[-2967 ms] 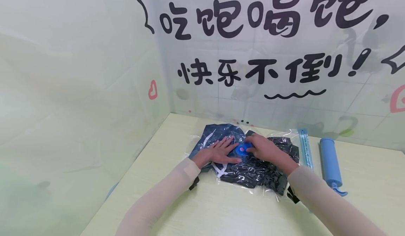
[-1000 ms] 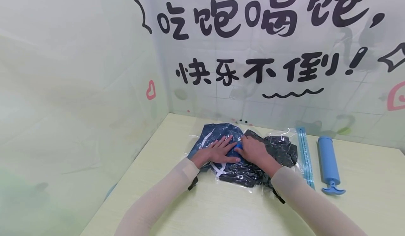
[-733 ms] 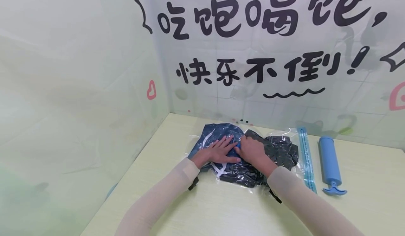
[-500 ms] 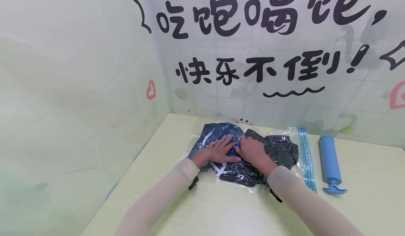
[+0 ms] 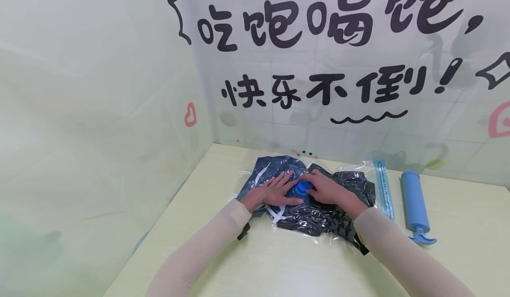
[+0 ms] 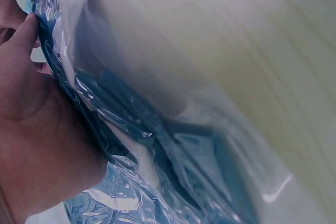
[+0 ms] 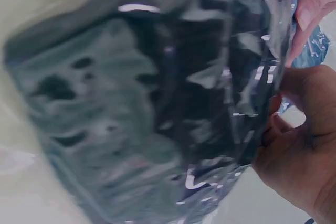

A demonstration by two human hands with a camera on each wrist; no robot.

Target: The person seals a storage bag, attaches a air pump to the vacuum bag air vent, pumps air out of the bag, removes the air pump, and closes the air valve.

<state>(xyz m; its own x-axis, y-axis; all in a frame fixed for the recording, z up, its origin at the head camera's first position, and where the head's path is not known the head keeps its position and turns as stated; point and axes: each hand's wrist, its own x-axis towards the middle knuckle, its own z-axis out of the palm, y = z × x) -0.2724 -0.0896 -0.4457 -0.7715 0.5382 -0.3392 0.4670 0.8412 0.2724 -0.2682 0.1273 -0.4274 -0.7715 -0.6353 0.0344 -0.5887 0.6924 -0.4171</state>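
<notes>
A clear vacuum storage bag (image 5: 312, 221) lies on the table with dark blue and black clothes pressed inside, its film wrinkled tight. In the head view my left hand (image 5: 275, 193) rests flat on the bag with its fingers spread, thumb and forefinger close to the round blue valve cap (image 5: 303, 187). From the other side, my right hand (image 5: 326, 188) pinches that cap between curled fingers and thumb. The left wrist view has my palm beside the blue cloth under film. The right wrist view shows black cloth under glossy film, next to curled fingers.
Right of the bag a blue hand pump (image 5: 415, 202) lies on the pale table (image 5: 263, 266), its handle toward the front. The bag's blue zip edge (image 5: 384, 188) faces the pump. Printed curtains stand behind and at the left.
My right hand first turned in over the valve cap, hiding most of it; since then it has turned back and shifted right, so more cap shows. The left hand has stayed put.
</notes>
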